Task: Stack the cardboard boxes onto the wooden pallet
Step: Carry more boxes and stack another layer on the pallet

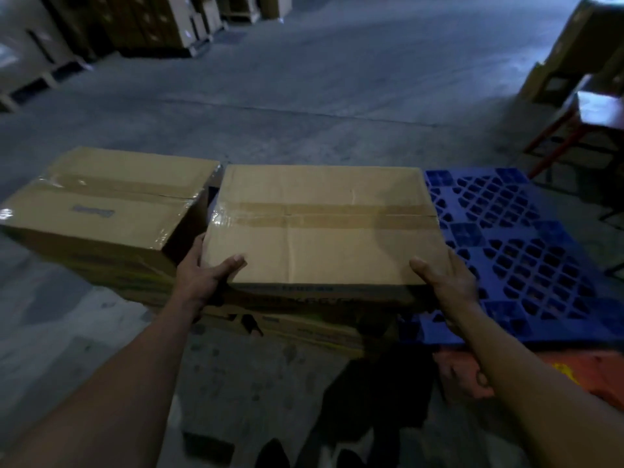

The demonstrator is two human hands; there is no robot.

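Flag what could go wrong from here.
The left hand and right hand grip the taped box only at its near corners, so its far end may dip or slip. The narrow gap beside the neighbouring box could pinch the left hand. The blue pallet has an open grid that might snag an edge.

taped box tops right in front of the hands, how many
2. The left box sits untouched; the middle box, beside it, is gripped at its near corners by the left hand and right hand. Lower boxes underneath hide their tops.
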